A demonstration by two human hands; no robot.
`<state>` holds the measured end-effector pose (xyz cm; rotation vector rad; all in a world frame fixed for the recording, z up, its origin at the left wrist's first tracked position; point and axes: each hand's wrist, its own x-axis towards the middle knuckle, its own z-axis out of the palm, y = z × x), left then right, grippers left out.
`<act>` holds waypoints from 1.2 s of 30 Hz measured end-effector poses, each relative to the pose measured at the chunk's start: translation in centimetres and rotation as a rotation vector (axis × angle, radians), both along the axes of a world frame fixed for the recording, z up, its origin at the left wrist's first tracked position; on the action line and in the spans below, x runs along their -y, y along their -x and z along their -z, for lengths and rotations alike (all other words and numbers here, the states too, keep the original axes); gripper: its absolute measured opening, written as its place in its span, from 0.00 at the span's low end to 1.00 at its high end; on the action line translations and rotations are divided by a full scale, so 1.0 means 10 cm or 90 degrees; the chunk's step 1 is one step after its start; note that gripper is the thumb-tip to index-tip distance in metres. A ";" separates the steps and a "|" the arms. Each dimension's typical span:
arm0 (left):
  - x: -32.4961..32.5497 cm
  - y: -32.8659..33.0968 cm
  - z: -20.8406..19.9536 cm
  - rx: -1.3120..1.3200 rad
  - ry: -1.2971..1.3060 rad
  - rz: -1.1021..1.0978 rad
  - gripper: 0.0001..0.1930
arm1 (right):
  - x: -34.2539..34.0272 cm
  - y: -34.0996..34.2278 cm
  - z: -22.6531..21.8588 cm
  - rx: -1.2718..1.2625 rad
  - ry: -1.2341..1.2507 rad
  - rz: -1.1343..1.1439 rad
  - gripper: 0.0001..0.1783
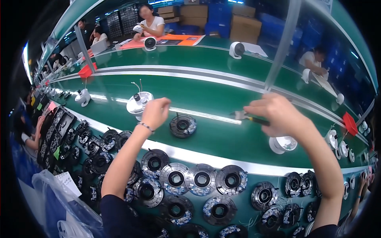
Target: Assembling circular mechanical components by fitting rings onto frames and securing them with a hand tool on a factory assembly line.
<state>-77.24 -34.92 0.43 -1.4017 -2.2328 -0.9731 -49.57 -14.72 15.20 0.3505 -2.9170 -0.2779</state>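
My left hand (154, 112) reaches over the green conveyor belt (206, 99) and closes on the rim of a white dome camera housing (137, 103) with thin wires sticking up. My right hand (278, 112) grips a small brush (245, 116) with a dark handle and pale bristles pointing left. A black ring-shaped camera module (183, 125) lies on the belt between the hands. A white cup-shaped housing (282, 144) sits just below my right hand.
Many black ring modules (201, 179) cover the near bench, with trays of them (63, 127) at left. More white housings (82, 97) ride the belt. Red bins (350, 123), a plastic bag (59, 206), and seated workers (149, 22) across the line.
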 end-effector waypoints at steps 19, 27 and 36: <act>-0.47 -0.80 0.17 0.684 0.081 0.308 0.21 | 0.10 -0.05 -0.36 0.055 -0.007 0.076 0.22; -0.32 -2.54 -0.06 0.237 0.380 0.715 0.17 | 0.43 -0.67 -0.68 0.079 -0.003 0.112 0.14; -0.76 -2.89 0.09 0.110 0.755 0.668 0.17 | 0.80 -1.24 -0.92 0.040 -0.058 0.110 0.08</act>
